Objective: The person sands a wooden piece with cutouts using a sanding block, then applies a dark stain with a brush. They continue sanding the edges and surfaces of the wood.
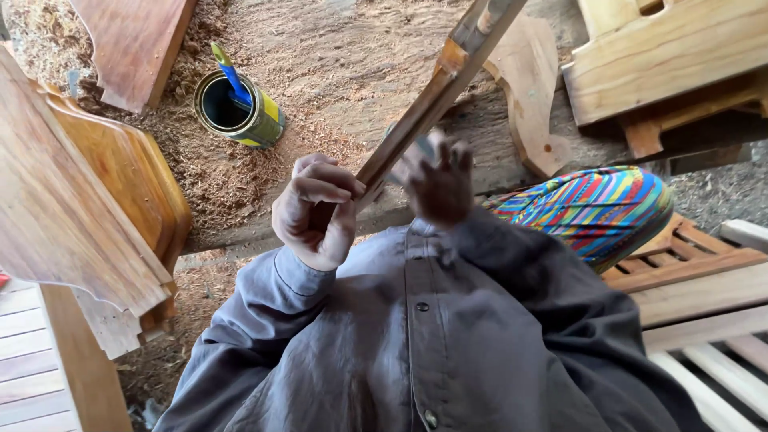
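Two hands work one wooden slat (432, 96): left hand (316, 212) clenched around its lower end, right hand (440, 188) blurred, grip unclear; it might slip.

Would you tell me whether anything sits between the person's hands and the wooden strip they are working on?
Nothing visible does. The left hand is already wrapped around the lower end of the wooden strip. The right hand is blurred beside the strip; whether it touches it, or holds something against it, cannot be told.
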